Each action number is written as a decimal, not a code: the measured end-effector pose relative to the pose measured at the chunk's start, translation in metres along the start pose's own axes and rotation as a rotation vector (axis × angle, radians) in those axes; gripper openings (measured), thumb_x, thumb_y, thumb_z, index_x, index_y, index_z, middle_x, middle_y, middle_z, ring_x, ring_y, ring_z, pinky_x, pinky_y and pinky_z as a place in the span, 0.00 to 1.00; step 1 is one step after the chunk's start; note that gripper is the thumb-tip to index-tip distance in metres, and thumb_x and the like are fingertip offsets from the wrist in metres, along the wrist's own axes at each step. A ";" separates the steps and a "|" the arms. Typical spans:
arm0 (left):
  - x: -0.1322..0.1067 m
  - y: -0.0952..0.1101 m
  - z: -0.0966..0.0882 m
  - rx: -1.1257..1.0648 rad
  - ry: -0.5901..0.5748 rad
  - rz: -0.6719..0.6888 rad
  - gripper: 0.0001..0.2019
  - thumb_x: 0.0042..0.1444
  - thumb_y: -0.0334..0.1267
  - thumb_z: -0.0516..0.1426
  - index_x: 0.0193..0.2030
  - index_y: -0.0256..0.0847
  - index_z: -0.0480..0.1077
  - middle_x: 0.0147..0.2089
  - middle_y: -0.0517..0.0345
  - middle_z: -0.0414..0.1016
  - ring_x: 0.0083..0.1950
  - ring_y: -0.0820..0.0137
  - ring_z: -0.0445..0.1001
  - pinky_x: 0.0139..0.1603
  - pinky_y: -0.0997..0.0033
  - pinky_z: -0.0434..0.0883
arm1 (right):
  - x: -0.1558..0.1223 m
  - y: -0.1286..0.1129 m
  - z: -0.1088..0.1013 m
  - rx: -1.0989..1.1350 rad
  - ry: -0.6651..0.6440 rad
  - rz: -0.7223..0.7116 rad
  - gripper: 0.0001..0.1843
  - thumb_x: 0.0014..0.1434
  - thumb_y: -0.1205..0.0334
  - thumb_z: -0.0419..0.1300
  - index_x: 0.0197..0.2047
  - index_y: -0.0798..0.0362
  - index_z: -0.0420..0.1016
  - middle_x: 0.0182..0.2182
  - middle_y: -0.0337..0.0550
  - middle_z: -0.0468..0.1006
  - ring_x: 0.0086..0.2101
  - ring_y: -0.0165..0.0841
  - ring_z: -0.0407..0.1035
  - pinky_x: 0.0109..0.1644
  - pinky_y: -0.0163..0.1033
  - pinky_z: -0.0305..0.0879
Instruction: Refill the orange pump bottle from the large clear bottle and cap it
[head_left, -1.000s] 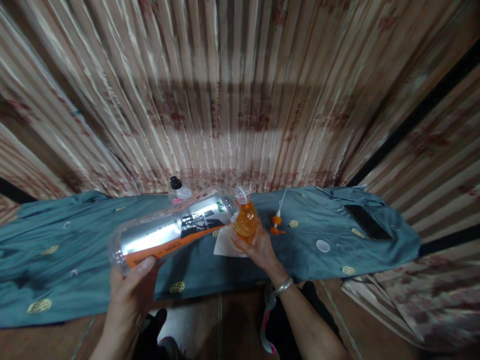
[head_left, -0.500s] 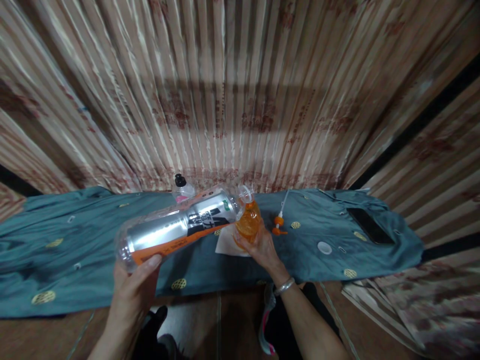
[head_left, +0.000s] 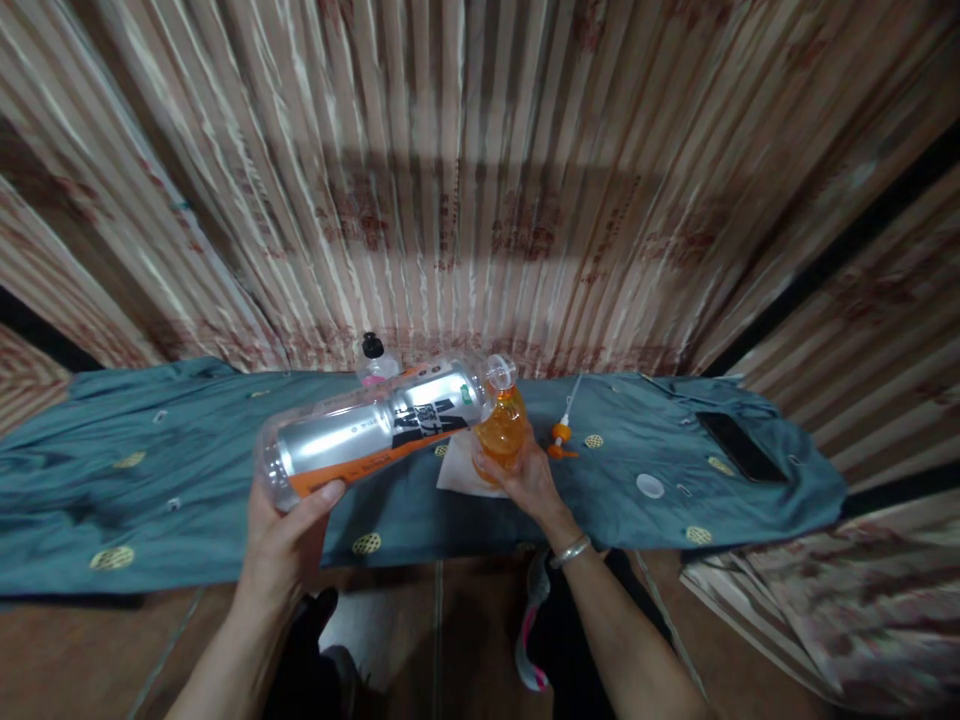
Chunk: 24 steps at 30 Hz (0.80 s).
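Note:
My left hand grips the base of a large clear plastic bottle with a silver, black and orange label. The bottle lies nearly level, its mouth tipped over the neck of an orange see-through bottle. My right hand is wrapped round that orange bottle, which stands above a white paper sheet. Whether liquid is running between the two mouths I cannot tell. Just right of my right hand, an orange pump head with a clear tube lies on the cloth.
A teal patterned cloth covers the narrow table. Behind the large bottle stands a small clear bottle with a black cap. To the right lie a round white cap and a dark phone. Striped curtains hang behind.
The large bottle and both hands appear slightly higher and further right, much of it from the whole view shifting. Both hands keep hold of their bottles, and the mouths stay together.

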<state>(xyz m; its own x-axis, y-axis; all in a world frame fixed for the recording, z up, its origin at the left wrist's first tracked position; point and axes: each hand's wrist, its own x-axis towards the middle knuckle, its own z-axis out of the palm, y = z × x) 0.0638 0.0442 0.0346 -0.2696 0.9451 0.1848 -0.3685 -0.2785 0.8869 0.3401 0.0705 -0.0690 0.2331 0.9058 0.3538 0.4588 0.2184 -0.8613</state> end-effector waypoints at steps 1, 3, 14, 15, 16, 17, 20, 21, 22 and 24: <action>0.000 -0.001 -0.002 -0.007 0.001 0.012 0.39 0.35 0.41 0.80 0.58 0.49 0.80 0.55 0.53 0.86 0.59 0.55 0.83 0.64 0.59 0.78 | 0.000 0.000 -0.001 -0.004 -0.002 0.000 0.47 0.54 0.47 0.76 0.72 0.48 0.66 0.60 0.54 0.84 0.58 0.53 0.81 0.67 0.66 0.76; 0.000 -0.004 -0.005 -0.012 -0.008 0.033 0.37 0.36 0.40 0.80 0.57 0.50 0.80 0.58 0.52 0.84 0.61 0.54 0.82 0.65 0.58 0.78 | 0.001 -0.001 -0.003 -0.005 -0.010 0.007 0.50 0.53 0.46 0.77 0.74 0.47 0.63 0.62 0.55 0.83 0.60 0.54 0.80 0.66 0.66 0.76; -0.002 0.000 0.000 -0.004 0.004 0.063 0.34 0.33 0.40 0.81 0.52 0.51 0.81 0.59 0.53 0.84 0.65 0.50 0.79 0.66 0.55 0.78 | 0.007 -0.011 -0.003 -0.037 0.005 0.032 0.55 0.51 0.51 0.79 0.76 0.51 0.60 0.62 0.58 0.82 0.60 0.56 0.80 0.66 0.65 0.77; -0.002 0.001 0.000 0.001 -0.006 0.055 0.34 0.34 0.39 0.80 0.53 0.51 0.81 0.59 0.53 0.84 0.66 0.51 0.79 0.66 0.56 0.77 | 0.008 -0.012 -0.002 -0.038 0.007 0.038 0.55 0.51 0.52 0.79 0.76 0.51 0.60 0.62 0.58 0.83 0.60 0.56 0.80 0.66 0.65 0.77; -0.002 0.001 0.000 0.006 -0.013 0.048 0.35 0.34 0.38 0.80 0.53 0.50 0.81 0.60 0.53 0.84 0.66 0.51 0.79 0.66 0.56 0.77 | 0.009 -0.013 -0.002 -0.039 0.009 0.042 0.55 0.51 0.52 0.79 0.76 0.51 0.60 0.62 0.57 0.83 0.60 0.57 0.80 0.65 0.66 0.78; -0.002 0.002 0.000 0.011 -0.018 0.040 0.36 0.34 0.38 0.80 0.54 0.50 0.80 0.60 0.53 0.83 0.67 0.51 0.79 0.67 0.56 0.77 | 0.010 -0.013 -0.002 -0.037 0.009 0.044 0.55 0.50 0.52 0.79 0.76 0.51 0.61 0.62 0.57 0.83 0.60 0.57 0.81 0.65 0.66 0.78; -0.001 0.002 -0.001 0.019 -0.010 0.036 0.39 0.33 0.39 0.81 0.56 0.51 0.80 0.63 0.53 0.82 0.68 0.50 0.77 0.69 0.55 0.75 | 0.012 -0.015 -0.002 -0.020 0.000 0.060 0.53 0.51 0.50 0.78 0.76 0.50 0.63 0.60 0.53 0.85 0.58 0.56 0.82 0.64 0.65 0.78; -0.001 0.001 -0.002 0.019 -0.005 0.040 0.40 0.32 0.40 0.81 0.57 0.52 0.79 0.63 0.53 0.82 0.68 0.50 0.77 0.69 0.54 0.75 | 0.013 -0.015 -0.003 -0.011 -0.002 0.066 0.52 0.52 0.50 0.78 0.75 0.50 0.64 0.58 0.52 0.85 0.57 0.56 0.82 0.64 0.64 0.79; -0.001 0.001 -0.002 0.021 -0.006 0.041 0.41 0.32 0.41 0.81 0.58 0.53 0.79 0.63 0.54 0.82 0.67 0.50 0.78 0.69 0.54 0.75 | 0.013 -0.015 -0.003 -0.002 -0.004 0.069 0.50 0.52 0.50 0.77 0.74 0.50 0.65 0.57 0.52 0.86 0.56 0.56 0.83 0.63 0.63 0.80; -0.001 -0.001 -0.004 0.023 -0.014 0.042 0.42 0.33 0.40 0.81 0.59 0.55 0.78 0.63 0.56 0.82 0.65 0.53 0.79 0.68 0.55 0.76 | 0.013 -0.016 -0.003 0.008 -0.008 0.070 0.47 0.53 0.50 0.76 0.72 0.50 0.68 0.55 0.51 0.87 0.55 0.55 0.83 0.61 0.62 0.81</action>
<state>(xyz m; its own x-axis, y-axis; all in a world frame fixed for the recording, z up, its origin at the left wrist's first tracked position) 0.0607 0.0430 0.0315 -0.2719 0.9350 0.2277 -0.3365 -0.3140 0.8878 0.3380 0.0782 -0.0493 0.2574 0.9217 0.2901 0.4345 0.1578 -0.8868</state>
